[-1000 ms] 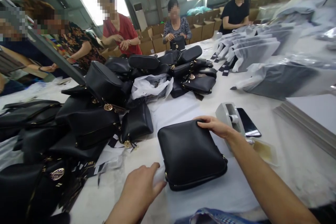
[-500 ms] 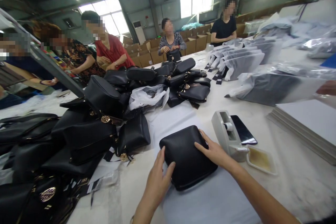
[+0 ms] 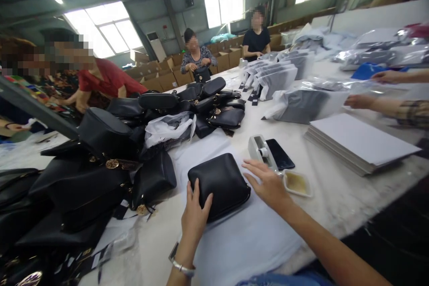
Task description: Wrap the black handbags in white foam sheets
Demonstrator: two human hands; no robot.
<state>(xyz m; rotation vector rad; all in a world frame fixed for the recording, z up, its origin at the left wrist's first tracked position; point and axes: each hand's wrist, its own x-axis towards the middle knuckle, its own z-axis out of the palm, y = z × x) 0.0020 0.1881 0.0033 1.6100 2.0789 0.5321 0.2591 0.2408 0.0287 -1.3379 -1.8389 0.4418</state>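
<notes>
A black handbag point(image 3: 221, 185) lies flat on a sheet of white tissue paper point(image 3: 248, 241) in front of me. My left hand point(image 3: 197, 212) rests on the bag's left side, thumb and fingers apart on its surface. Just off the bag's right edge is my right hand point(image 3: 266, 183), its fingers spread and holding nothing. Beyond that hand stand a grey tape dispenser point(image 3: 263, 149) and a dark phone point(image 3: 279, 154). A small white dish with a yellowish pad point(image 3: 297, 182) sits beside my right wrist.
Black bags point(image 3: 83, 183) with gold medallions are heaped on the left. At right is a stack of white boards point(image 3: 362, 138), with a co-worker's hands point(image 3: 362, 100) holding clear plastic behind it. Wrapped bags point(image 3: 275, 76) stand farther back. Several people work across the table.
My right hand has come off the bag and is now just right of it. My left hand stays on the bag. The view has turned right, bringing a co-worker's hands in.
</notes>
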